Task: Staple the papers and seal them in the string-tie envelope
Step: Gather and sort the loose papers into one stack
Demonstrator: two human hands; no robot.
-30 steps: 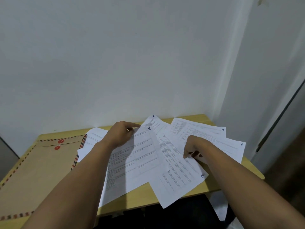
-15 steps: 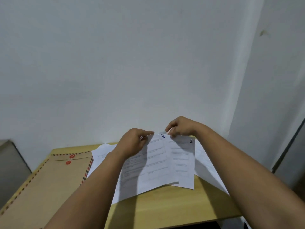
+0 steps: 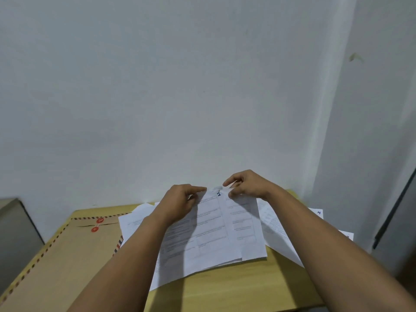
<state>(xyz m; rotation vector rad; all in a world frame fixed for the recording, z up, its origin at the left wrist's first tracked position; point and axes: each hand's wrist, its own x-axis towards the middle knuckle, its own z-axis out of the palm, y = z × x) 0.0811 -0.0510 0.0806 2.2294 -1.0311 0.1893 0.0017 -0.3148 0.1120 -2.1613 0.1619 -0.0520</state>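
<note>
Several printed white papers lie overlapped on the wooden table, the top sheet marked "1" at its far corner. My left hand presses on the top sheet's far left edge, fingers curled on the paper. My right hand pinches the far edge of the sheet just right of it. More loose sheets spread out to the right under my right forearm. A brown string-tie envelope with striped border and two red buttons lies flat at the left. No stapler is in view.
A white wall stands right behind the table's far edge. A grey box or cabinet sits left of the table. A dark door edge is at the right. The table's near edge has bare wood.
My right hand rose from the middle sheets to the far edge and gathered the sheets closer together. The view tilted upward; my left hand stayed on the top sheet.
</note>
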